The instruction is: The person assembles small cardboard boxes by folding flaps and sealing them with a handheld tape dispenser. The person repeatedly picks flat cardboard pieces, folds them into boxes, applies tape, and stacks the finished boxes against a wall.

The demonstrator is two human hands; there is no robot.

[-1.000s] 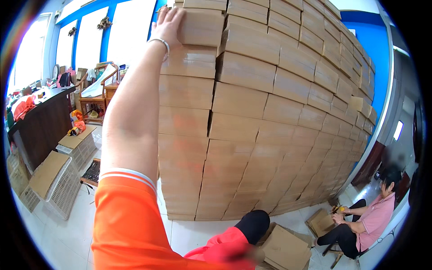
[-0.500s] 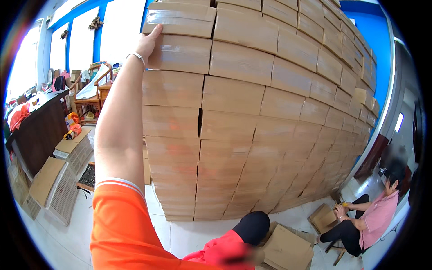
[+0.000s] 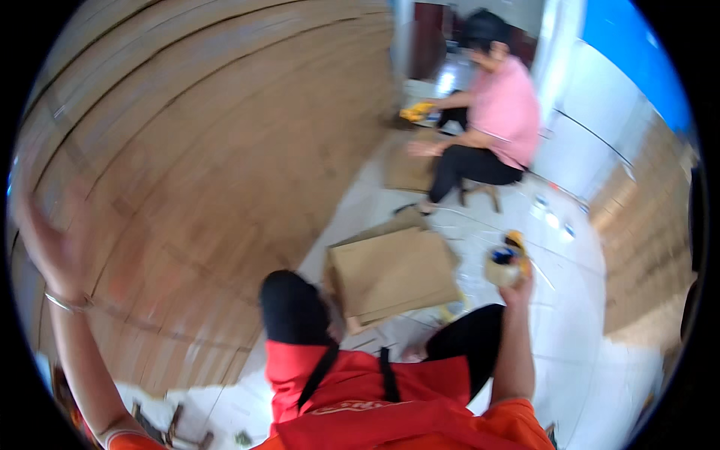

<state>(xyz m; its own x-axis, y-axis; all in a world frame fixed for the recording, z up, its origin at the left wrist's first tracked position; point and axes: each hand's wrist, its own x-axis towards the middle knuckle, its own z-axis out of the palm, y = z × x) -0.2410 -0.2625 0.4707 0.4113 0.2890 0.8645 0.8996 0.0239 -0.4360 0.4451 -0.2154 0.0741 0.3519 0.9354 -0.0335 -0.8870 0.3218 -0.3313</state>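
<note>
My right hand (image 3: 517,289) grips a yellow tape dispenser (image 3: 516,241) carrying a wide roll of tape (image 3: 504,271), held above the floor at the right. Up at the far left is my left hand (image 3: 56,244), smeared by motion; its fingers seem stretched out with nothing in them. It shows in front of the tall stack of taped cardboard boxes (image 3: 225,165); whether it touches them I cannot tell. Between my hands, beyond my knee, a pile of flattened cardboard boxes (image 3: 394,270) lies on the floor.
A co-worker in a pink shirt (image 3: 504,112) sits on a low wooden stool (image 3: 487,193), holding something yellow (image 3: 416,112) by a cardboard box (image 3: 409,166). More stacked boxes (image 3: 645,240) stand at the right. Wooden legs (image 3: 180,427) show at the lower left.
My view has swung right and down. My left hand has left the upper box edge and now shows blurred at the far left. My right hand with the tape dispenser has come into clear view.
</note>
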